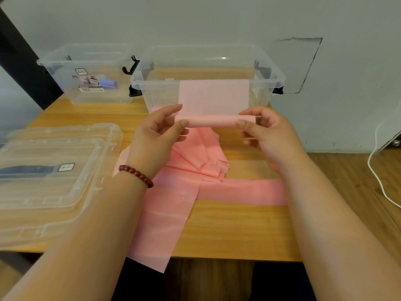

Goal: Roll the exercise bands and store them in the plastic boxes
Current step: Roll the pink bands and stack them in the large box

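Left hand (160, 131), with a dark red bead bracelet (136, 175) on the wrist, pinches one end of the rolled part of a pink stretchy exercise band (208, 122) between thumb and fingertips. The right hand (267, 135) pinches the other end the same way, holding the roll in the air above a light wooden table (227, 231).

At the table's left lie stacked clear plastic lids (65, 137), with something dark blue blurred beneath them. Behind them stands a clear plastic box (65, 61) with a bluish-purple roll (108, 84) inside. Beside it, just behind the hands, is a second clear plastic box (147, 83).

Loose band falls crumpled onto the table, one strip running off the near edge and another passing under the right forearm. A paler stretch rises from the roll to the second box's rim; whether it hangs inside or outside I cannot tell.

A clear sheet (295, 64) leans against the pale grey wall (195, 18) behind. Right of the table are a wooden floor (358, 170) and a white cable (377, 177), cut off by the frame.
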